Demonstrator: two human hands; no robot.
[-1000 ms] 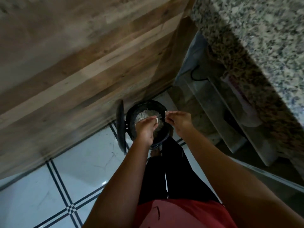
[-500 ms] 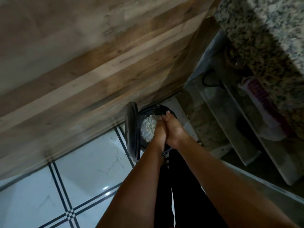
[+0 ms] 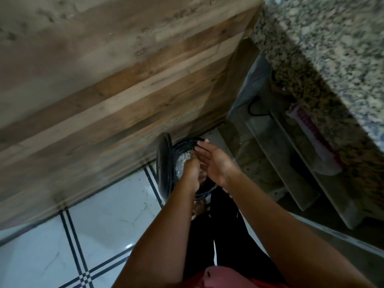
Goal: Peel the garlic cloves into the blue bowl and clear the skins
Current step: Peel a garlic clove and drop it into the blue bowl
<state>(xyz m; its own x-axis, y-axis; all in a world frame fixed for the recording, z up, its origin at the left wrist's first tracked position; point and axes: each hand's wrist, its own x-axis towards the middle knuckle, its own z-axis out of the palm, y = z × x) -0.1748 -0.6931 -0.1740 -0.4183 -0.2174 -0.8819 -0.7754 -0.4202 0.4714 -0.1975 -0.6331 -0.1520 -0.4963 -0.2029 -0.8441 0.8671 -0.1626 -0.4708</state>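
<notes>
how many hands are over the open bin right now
2. The left hand sits low over the open bin, its fingers blurred. The right hand is just beside it, fingers straight, reaching over the bin's far rim. No others in view.

The left hand point(image 3: 192, 171) and right hand point(image 3: 215, 163) — apart a second ago, the left pinching a pale skin — now press together over the bin point(image 3: 185, 143), right fingers point(image 3: 203, 145) straightened.
</notes>
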